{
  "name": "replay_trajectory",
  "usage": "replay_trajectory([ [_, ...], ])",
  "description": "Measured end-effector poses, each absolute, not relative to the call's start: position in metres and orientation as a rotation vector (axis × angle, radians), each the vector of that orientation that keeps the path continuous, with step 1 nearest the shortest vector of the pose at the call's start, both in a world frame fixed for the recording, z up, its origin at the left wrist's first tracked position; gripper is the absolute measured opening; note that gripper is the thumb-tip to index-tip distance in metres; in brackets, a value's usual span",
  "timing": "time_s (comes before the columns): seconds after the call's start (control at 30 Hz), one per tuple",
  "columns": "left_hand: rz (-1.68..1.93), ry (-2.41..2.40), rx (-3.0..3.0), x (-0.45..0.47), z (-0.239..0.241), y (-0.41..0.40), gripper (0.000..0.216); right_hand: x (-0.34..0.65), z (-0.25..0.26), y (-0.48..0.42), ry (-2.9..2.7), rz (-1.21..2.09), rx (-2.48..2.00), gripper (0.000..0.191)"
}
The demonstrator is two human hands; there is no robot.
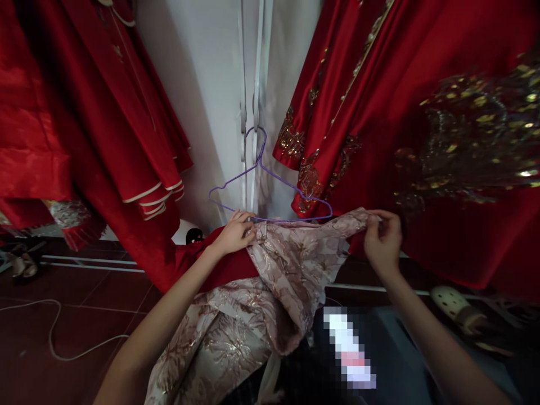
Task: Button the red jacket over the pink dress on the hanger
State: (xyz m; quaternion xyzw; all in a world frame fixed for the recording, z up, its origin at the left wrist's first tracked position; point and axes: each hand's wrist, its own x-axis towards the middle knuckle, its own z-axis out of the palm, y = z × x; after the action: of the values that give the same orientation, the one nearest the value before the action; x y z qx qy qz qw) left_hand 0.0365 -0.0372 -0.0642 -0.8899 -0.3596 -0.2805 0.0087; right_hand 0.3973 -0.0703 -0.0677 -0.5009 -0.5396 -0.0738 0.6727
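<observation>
A purple wire hanger hangs by its hook from a pale metal upright. A pink floral brocade garment with a gold-thread pattern drapes just below its lower bar, spreading down towards me. My left hand is closed on the garment's upper edge, close to the bar. Farther right, my right hand pinches the outer corner of that edge between thumb and fingers, drawing it out sideways. Red cloth shows beneath the brocade on the left. Whether the fabric is fixed to the hanger, I cannot tell.
Red garments hang at the left, and a red sequined garment hangs at the right. Low metal rails run near the tiled floor, where a white cable lies. A pale clog sits lower right. A blurred bright patch appears below.
</observation>
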Motion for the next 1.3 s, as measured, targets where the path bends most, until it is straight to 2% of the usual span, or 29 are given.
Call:
replay_trajectory([
  [0.43, -0.849, -1.095, -2.816, 0.045, -0.059, -0.044, 0.020, 0.376, -0.045, -0.062, -1.347, -0.145, -1.104, 0.019],
  [0.6, -0.833, -1.103, -2.802, 0.048, -0.057, -0.048, 0.019, 0.371, -0.031, -0.062, -1.393, -0.244, -1.209, 0.022],
  [0.93, -0.805, -1.150, -2.749, 0.036, -0.058, -0.045, 0.019, 0.395, -0.037, -0.067, -1.326, -0.343, -1.199, 0.020],
  [1.3, -0.832, -1.122, -2.803, 0.040, -0.055, -0.051, 0.015, 0.380, -0.028, -0.060, -1.351, -0.271, -1.207, 0.022],
])
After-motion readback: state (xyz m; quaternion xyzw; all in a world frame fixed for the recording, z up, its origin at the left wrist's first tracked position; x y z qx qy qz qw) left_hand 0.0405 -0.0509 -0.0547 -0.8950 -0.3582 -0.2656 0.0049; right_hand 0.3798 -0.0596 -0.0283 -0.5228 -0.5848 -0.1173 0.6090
